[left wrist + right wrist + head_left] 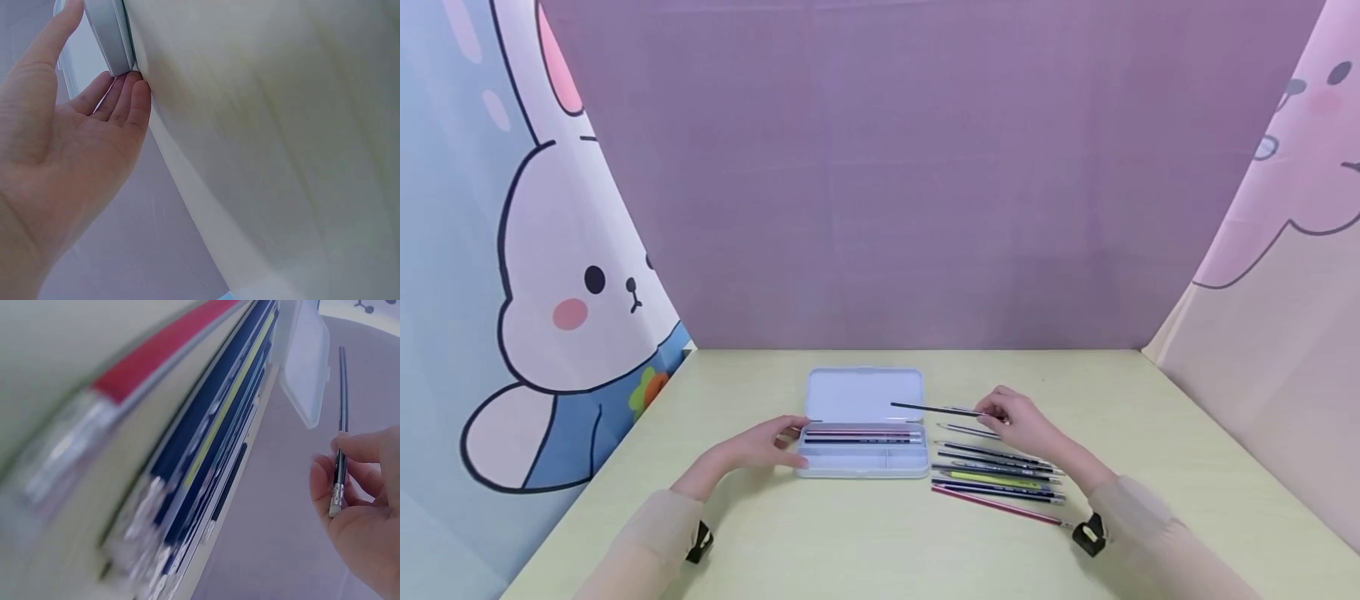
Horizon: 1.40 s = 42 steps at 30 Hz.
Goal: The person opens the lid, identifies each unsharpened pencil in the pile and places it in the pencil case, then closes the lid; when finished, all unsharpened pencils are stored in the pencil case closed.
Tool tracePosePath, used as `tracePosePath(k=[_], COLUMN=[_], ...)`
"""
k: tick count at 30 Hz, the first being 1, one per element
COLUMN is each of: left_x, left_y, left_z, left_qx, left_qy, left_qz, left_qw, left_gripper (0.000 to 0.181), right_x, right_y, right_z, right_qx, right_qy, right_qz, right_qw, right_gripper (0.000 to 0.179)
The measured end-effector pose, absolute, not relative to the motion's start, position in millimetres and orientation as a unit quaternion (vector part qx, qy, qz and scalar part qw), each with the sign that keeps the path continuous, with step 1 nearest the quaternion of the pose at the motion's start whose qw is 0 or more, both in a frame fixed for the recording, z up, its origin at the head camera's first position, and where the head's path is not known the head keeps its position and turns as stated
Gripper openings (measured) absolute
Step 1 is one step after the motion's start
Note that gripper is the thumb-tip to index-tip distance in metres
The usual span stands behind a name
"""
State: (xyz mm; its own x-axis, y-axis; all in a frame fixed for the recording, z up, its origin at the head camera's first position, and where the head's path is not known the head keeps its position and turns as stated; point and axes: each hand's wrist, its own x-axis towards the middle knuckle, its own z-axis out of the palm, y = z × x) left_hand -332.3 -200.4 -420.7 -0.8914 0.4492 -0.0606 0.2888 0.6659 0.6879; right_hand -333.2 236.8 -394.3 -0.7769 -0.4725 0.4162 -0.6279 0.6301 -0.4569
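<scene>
A white pencil case (865,472) lies with its lid (865,393) raised at the back; several pencils (861,437) rest in its rear compartment. At the case's left end, my left hand (763,443) grips it, thumb near the front corner and fingers at the side, as the left wrist view also shows. My right hand (1018,421) pinches a dark pencil (932,408) near its eraser end, held above the table. Its far end points left, overlapping the lid in the head view. The right wrist view shows the pencil's silver ferrule and white eraser (335,509) by the palm.
Right of the case, several dark pencils (992,454) lie roughly side by side on the pale table (820,542). Among them are a yellow-green pencil (996,480) and, nearest the front, a red pencil (1000,505). A purple backdrop (880,183) stands behind.
</scene>
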Motion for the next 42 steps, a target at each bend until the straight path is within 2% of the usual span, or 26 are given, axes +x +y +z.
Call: tracePosePath(k=[6,13,20,27,42], left_x=[-332.2,-334.1,-336.1,-334.2,-334.2], left_y=[-201.9,-201.9,-201.1,-200.8,-200.7], left_z=[-420.5,-420.3,-422.0,-422.2,-422.5], left_qx=[0.201,0.205,0.211,0.21,0.213], left_qy=[0.906,0.905,0.905,0.904,0.904], left_qz=[0.355,0.355,0.352,0.355,0.354], left_qw=[0.113,0.116,0.114,0.113,0.115], left_gripper=[0.076,0.076,0.075,0.074,0.075], right_x=[-331.9,-334.1,-333.1,-334.4,-338.8], right_y=[220.5,206.1,191.5,174.1,141.2], right_z=[-391.0,-394.1,-394.6,-390.8,-397.7], right_qx=[0.306,0.317,0.368,0.335,0.327], right_qy=[-0.897,-0.89,-0.861,-0.887,-0.9], right_qz=[0.297,0.297,0.314,0.303,0.286], right_qw=[0.121,0.139,0.157,0.099,0.029], right_gripper=[0.01,0.009,0.005,0.009,0.013])
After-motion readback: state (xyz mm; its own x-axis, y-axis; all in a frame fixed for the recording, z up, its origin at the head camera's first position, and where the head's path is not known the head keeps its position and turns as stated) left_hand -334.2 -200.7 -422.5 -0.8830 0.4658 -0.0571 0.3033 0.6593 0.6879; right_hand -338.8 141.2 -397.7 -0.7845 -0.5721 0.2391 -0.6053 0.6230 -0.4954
